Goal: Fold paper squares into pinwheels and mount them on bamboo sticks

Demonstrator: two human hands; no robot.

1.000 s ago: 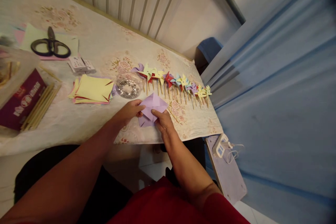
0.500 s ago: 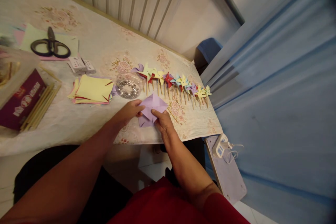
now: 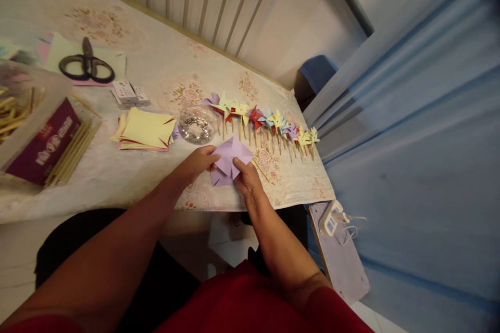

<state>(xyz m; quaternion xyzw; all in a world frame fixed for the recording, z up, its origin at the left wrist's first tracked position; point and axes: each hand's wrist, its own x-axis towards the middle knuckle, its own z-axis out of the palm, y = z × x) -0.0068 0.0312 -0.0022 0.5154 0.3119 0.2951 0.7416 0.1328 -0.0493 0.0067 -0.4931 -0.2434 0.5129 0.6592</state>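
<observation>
At the surface's near edge, both hands still pinch the lilac paper square (image 3: 231,158): left hand (image 3: 197,162) at its left corner, right hand (image 3: 246,179) now folding a flap inward. Beyond lie a dish of pins (image 3: 196,126) and a pinwheel row (image 3: 265,120).

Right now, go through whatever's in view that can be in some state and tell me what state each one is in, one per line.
Purple paper: partly folded, pinched by both hands.
Left hand: gripping the paper's left edge.
Right hand: thumb pressing the paper.
Scissors: closed, lying flat.
Paper stack: flat, unfolded, corners slit.
Pinwheels: finished, laid in a row.
Pin dish: holding shiny bits.
Sticks: loose, lying together.
</observation>
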